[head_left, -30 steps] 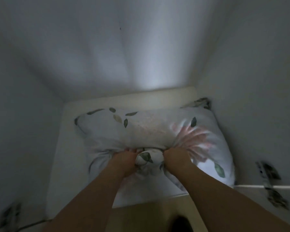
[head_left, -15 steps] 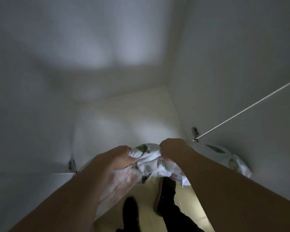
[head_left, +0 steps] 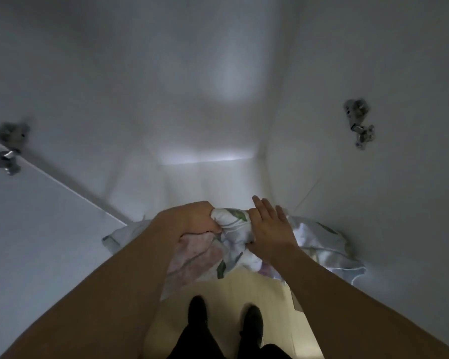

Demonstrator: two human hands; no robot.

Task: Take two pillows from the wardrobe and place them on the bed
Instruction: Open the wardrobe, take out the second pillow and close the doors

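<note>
Since a second ago the pillow [head_left: 233,244] has come off the wardrobe [head_left: 205,174] floor and now hangs bunched in front of its opening, above the person's feet. On the left, the left hand [head_left: 192,221] is clenched on a gathered fold of the floral cover. To the right, the right hand [head_left: 270,226] has let go, fingers spread flat over the fabric. Soft and probably light, it sags; regripping through the filling should hold better.
</note>
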